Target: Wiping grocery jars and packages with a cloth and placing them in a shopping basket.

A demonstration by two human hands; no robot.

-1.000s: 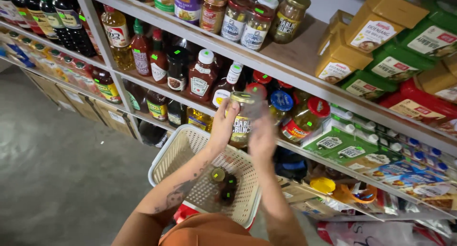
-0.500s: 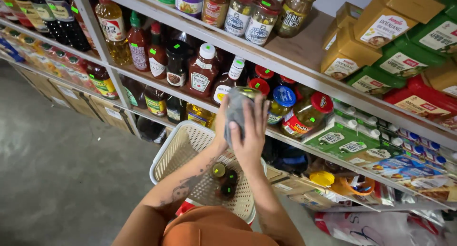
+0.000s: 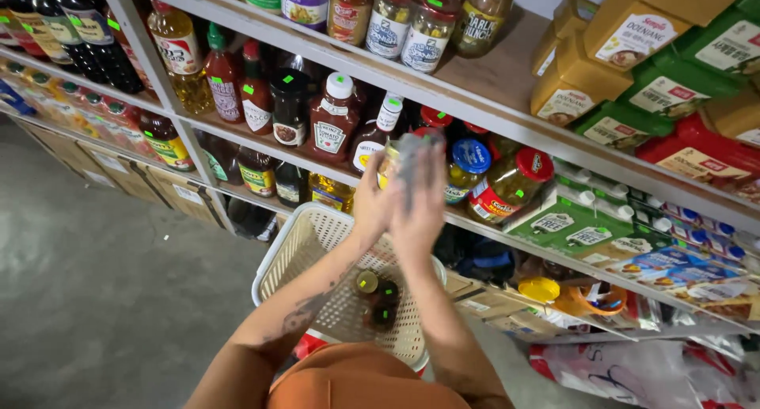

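Jar (image 3: 393,165) sits up between both hands, left hand (image 3: 372,199) and right hand (image 3: 419,211) clasping it over the basket (image 3: 297,254). Three small jars (image 3: 378,296) already lie inside; this one isn't in yet.

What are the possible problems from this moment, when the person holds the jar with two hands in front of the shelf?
1. The jar is pressed between the left hand and right hand, and the view of it is blurred; it might slip.
2. If it drops into the basket below, it may hit the small jars inside.
3. The shelf is crowded, so neighbouring bottles could be knocked.
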